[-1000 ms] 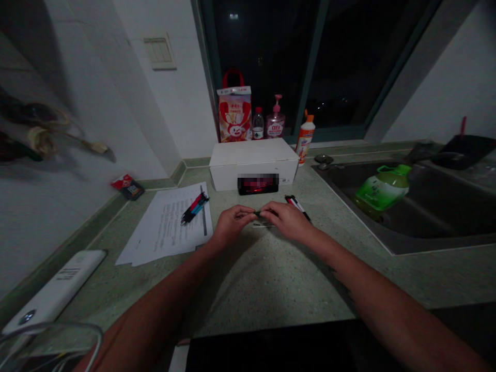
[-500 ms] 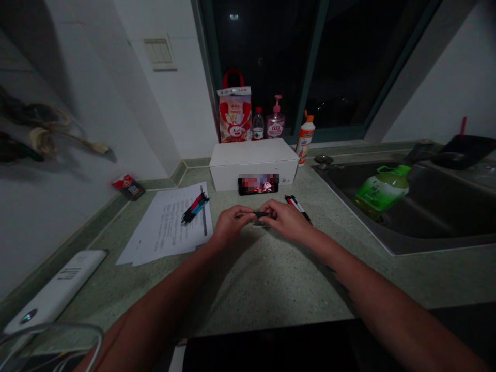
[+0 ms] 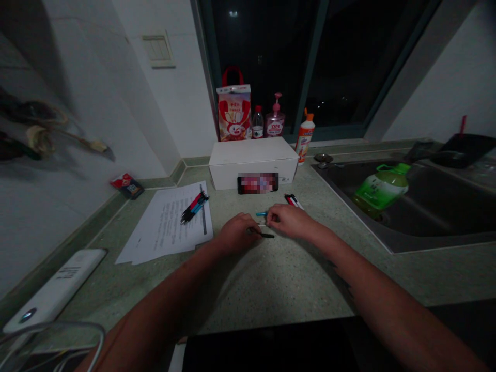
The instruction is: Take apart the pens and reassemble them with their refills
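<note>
Pinching with left fingers (image 3: 252, 226), closed on one end of a dark rod (image 3: 267, 235) over the desk (image 3: 248, 289), and curling right fingers (image 3: 270, 217) nearly together beside a blue tube (image 3: 261, 214), hold on anything hard to tell, in front of the phone (image 3: 258, 184) against the box (image 3: 253, 154).

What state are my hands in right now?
Left hand: closed on a dark pen part.
Right hand: fingers curled in; can't tell if holding anything.
</note>
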### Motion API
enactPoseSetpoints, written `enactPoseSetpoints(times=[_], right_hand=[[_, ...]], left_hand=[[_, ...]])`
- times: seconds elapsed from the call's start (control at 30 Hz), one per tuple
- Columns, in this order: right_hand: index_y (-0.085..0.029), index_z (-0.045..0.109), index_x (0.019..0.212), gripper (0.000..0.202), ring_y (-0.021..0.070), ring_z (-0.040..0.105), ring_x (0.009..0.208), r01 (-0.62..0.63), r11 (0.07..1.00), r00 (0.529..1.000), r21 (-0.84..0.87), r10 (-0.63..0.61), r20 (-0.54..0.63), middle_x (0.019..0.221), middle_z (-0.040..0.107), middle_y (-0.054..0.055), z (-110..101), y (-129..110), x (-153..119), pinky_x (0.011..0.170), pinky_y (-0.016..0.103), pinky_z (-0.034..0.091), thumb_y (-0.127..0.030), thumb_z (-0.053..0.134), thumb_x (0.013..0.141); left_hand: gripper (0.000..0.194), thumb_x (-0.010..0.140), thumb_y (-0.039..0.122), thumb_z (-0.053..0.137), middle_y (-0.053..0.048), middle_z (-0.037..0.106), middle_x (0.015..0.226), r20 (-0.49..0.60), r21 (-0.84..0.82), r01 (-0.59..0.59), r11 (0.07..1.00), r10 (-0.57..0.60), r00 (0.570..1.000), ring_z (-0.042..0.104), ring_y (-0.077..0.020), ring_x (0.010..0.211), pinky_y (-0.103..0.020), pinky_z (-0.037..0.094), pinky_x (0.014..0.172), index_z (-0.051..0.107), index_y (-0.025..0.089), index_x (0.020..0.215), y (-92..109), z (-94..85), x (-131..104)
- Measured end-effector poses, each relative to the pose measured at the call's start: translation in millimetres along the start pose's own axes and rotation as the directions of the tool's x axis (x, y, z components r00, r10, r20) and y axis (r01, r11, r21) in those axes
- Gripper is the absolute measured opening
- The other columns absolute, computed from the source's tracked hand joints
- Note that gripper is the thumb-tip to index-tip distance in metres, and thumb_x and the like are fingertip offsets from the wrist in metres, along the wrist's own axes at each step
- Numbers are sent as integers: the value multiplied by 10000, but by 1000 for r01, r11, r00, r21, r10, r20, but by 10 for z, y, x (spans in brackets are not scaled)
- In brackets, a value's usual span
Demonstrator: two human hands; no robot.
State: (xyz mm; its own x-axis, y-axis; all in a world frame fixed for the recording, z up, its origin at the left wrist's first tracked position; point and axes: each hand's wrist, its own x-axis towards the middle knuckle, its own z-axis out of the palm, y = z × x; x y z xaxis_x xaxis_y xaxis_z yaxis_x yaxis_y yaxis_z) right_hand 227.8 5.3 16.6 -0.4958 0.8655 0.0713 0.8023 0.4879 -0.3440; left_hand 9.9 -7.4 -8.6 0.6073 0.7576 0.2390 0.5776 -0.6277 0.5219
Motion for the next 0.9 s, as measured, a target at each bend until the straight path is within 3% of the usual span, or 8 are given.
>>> enactPoseSetpoints(times=[0.07, 0.23, 0.4, 0.67, 0.9], right_hand=[[-207, 710, 846, 84, 178, 626, 793, -18, 999, 999, -41, 19, 33, 898, 702, 44, 18, 1, -6, 657, 270, 384, -253, 641, 848], [-203, 700, 883, 148, 188, 632, 819, -11, 992, 998, -122, 19, 67, 927, 703, 61, 42, -12, -3, 671, 274, 380, -230, 555, 876], [-199, 702, 868, 152, 189, 630, 794, -12, 991, 996, -131, 24, 88, 920, 707, 68, 20, -8, -6, 659, 280, 381, -212, 551, 862], [-188, 709, 857, 147, 193, 628, 784, -26, 988, 994, -149, 42, 101, 915, 713, 77, -49, 7, -19, 662, 281, 394, -197, 563, 861], [-197, 696, 869, 163, 192, 633, 810, 11, 991, 998, -134, -3, 64, 926, 706, 69, 64, 2, 12, 675, 274, 392, -242, 541, 893]], left_hand=[[64, 801, 205, 698, -26, 710, 860, -6, 17, 15, 1000, -15, 1000, 613, -192, 874, -325, 468, 813, 737, 221, 849, -6, 0, 3], [106, 866, 201, 628, -50, 706, 898, -142, 104, 146, 984, -131, 981, 607, -210, 928, -343, 459, 868, 733, 199, 874, -70, 20, 95], [136, 864, 177, 609, -66, 713, 917, -75, 197, 183, 963, -171, 982, 608, -234, 943, -357, 461, 872, 743, 198, 859, -105, 34, 159], [146, 850, 178, 611, -80, 703, 875, -69, 249, 224, 942, -214, 974, 602, -237, 892, -353, 456, 816, 755, 196, 827, -112, -91, 69], [157, 878, 186, 581, -73, 700, 891, -62, 271, 202, 941, -192, 979, 599, -228, 902, -340, 456, 825, 732, 188, 835, -40, 5, 90]])
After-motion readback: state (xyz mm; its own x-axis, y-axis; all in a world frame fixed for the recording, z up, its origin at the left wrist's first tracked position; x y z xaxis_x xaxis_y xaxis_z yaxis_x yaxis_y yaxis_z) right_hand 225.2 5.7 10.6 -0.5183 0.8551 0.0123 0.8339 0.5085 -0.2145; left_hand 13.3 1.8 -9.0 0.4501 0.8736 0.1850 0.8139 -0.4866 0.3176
